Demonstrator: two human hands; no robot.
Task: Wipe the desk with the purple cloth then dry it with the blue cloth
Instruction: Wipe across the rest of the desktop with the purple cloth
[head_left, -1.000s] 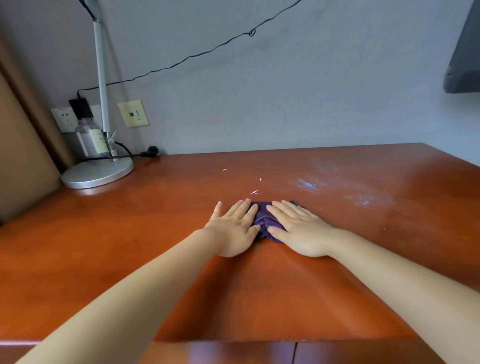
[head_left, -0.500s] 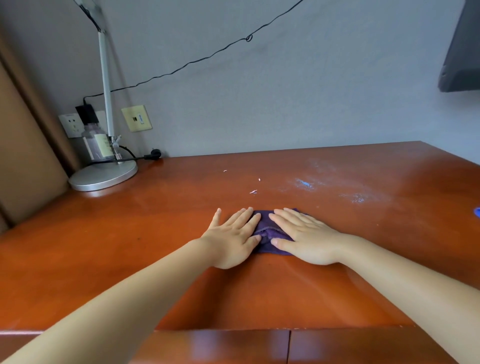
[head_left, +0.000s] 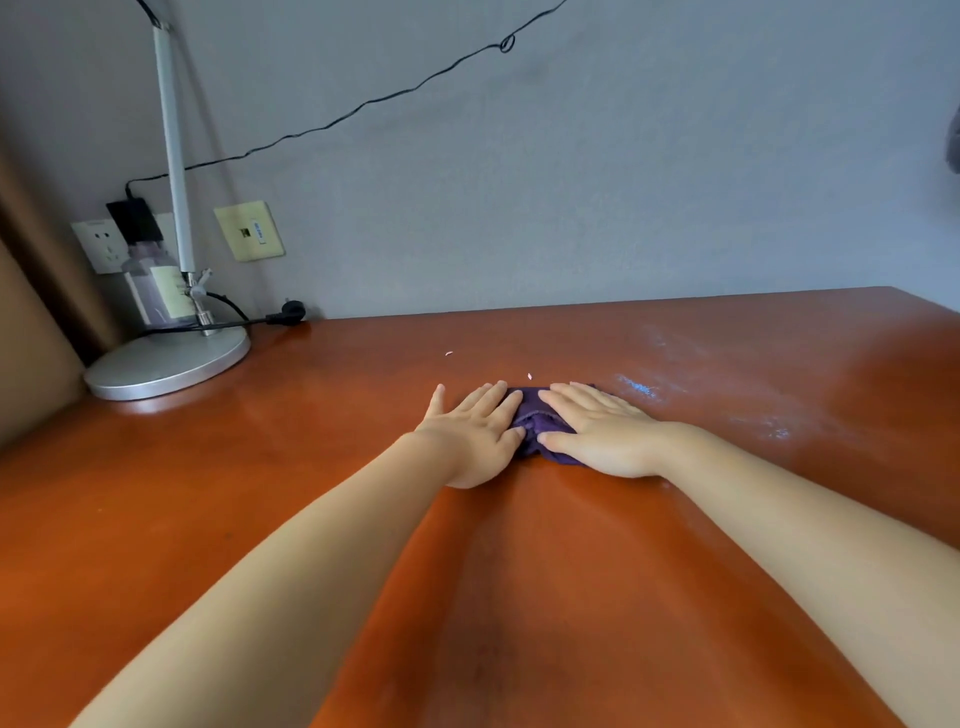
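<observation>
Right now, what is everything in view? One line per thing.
desk: 1, reddish-brown, fills the foreground
purple cloth: 1, bunched under both hands, desk centre
white specks: 2, just beyond the cloth
lamp: 1, silver, far left corner
bottle: 1, clear, behind the lamp
sockets: 2 plates, wall, left
cable: 1, black, across the wall
left hand: flat on the cloth
right hand: flat on the cloth

Both hands lie side by side on the cloth (head_left: 537, 423) mid-tabletop (head_left: 519, 597); the lamp base (head_left: 166, 364) stands far left, behind.
</observation>
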